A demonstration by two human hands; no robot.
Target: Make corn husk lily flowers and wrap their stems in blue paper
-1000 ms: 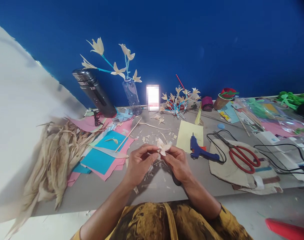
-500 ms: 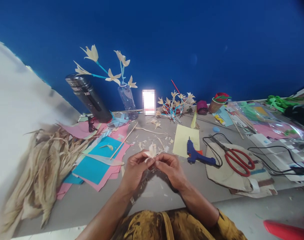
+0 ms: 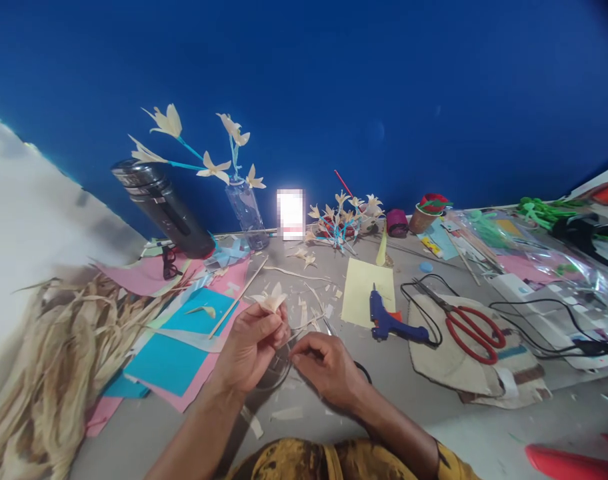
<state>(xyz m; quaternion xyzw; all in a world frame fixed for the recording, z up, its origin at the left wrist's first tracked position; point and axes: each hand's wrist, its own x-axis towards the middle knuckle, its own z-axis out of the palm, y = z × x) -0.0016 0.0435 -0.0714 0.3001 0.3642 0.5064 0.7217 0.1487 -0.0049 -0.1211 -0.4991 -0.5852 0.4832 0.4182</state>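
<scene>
My left hand (image 3: 257, 343) pinches a cream flower (image 3: 271, 299) by its base, between thumb and fingers. The flower has pointed petals spread upward and looks made of dried husk. To the right and slightly lower, my right hand (image 3: 329, 370) hovers close to the tabletop with thumb and fingertips drawn together. Whether a thin strand is between those fingertips is too small to make out. Under and between the hands lie a dark curved loop (image 3: 279, 385) and a small metal glint (image 3: 329, 325), partly covered. Pale scraps (image 3: 304, 307) are scattered just beyond.
On the right are a blue glue gun (image 3: 391, 323) on yellow paper (image 3: 364, 287) and red-handled scissors (image 3: 474, 330) on a cloth. Husks (image 3: 59, 360), blue sheets (image 3: 174, 360) and a dark flask (image 3: 169, 213) stand left. Finished flowers fill a bottle (image 3: 247, 217) behind.
My hands were together at the flower. Now my left hand has carried it left, and my right hand has come off it and moved lower. The view has tilted and shifted slightly.
</scene>
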